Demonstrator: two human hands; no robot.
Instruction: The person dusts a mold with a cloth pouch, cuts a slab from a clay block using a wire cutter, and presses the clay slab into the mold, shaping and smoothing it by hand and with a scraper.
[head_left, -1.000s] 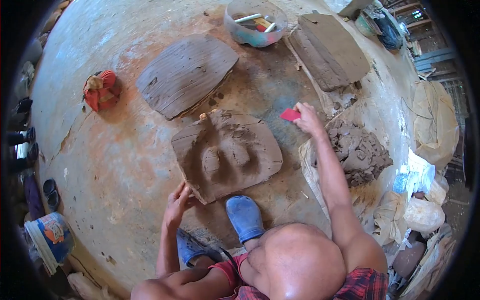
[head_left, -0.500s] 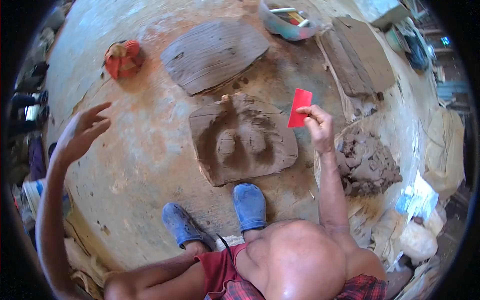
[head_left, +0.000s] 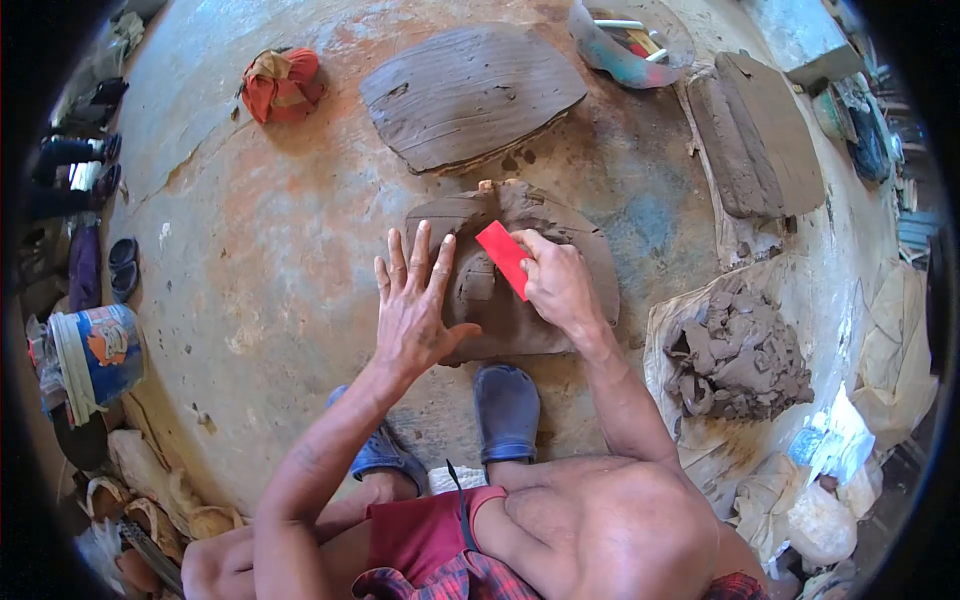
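Note:
My right hand (head_left: 562, 285) pinches a flat red rectangular scraper (head_left: 503, 260) and holds it over the middle of a brown clay piece (head_left: 590, 240). That clay lies on the floor in front of my feet, with hollows and raised lumps pressed into it. Over its left side is my left hand (head_left: 408, 315), fingers spread and holding nothing; whether the palm touches the clay I cannot tell. Both hands hide much of the hollowed part. Just beyond lies a smooth, wide clay slab (head_left: 475, 95).
A heap of torn clay (head_left: 740, 350) sits on a cloth at right, below a layered clay slab (head_left: 735, 140). A cut-open container (head_left: 630, 55) with tools is at the back. A red cloth bundle (head_left: 283, 85) stands back left, a bucket (head_left: 100, 355) left. Blue clogs (head_left: 507, 410) are on my feet.
My left hand has come in from the far left to the clay. My right hand has moved left and brought the red scraper over the clay's middle. The view has shifted slightly.

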